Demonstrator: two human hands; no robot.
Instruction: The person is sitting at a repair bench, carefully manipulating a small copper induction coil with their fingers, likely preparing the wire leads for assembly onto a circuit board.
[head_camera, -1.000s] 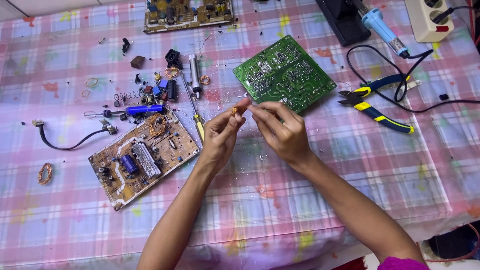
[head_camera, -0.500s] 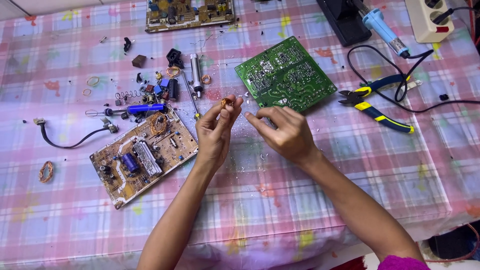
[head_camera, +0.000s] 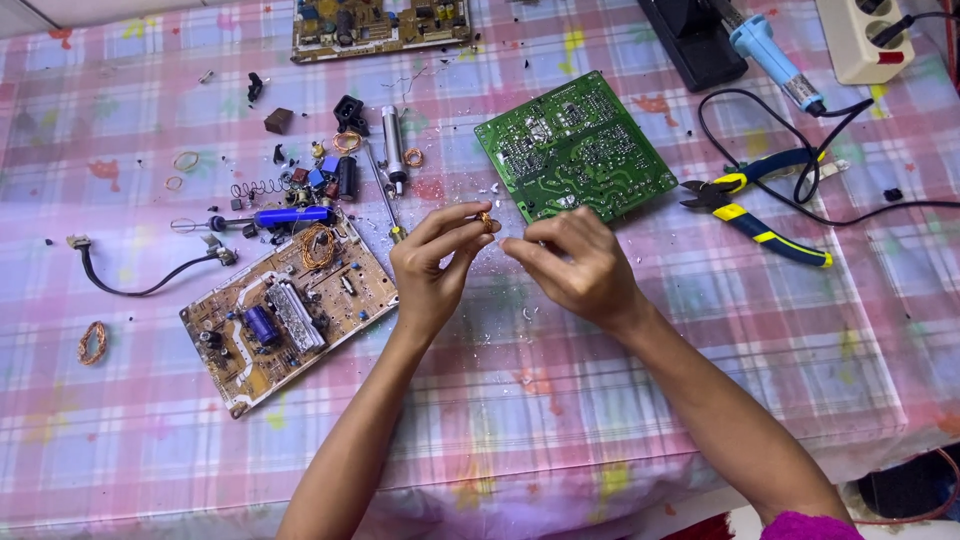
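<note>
Hands (head_camera: 440, 262) slightly farther apart than before.

pink-and-lilac checked cloth on the desk (head_camera: 560, 420); green flat circuit board (head_camera: 575, 145); tan populated circuit board (head_camera: 290, 305); blue-and-yellow handled pliers (head_camera: 760, 205); small coppery coil (head_camera: 486, 219).

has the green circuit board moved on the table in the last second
No. The green circuit board lies at the same spot and angle beside the pliers.

Bright, even light, soft faint shadows, sharp focus, slight bending at edges.
</note>
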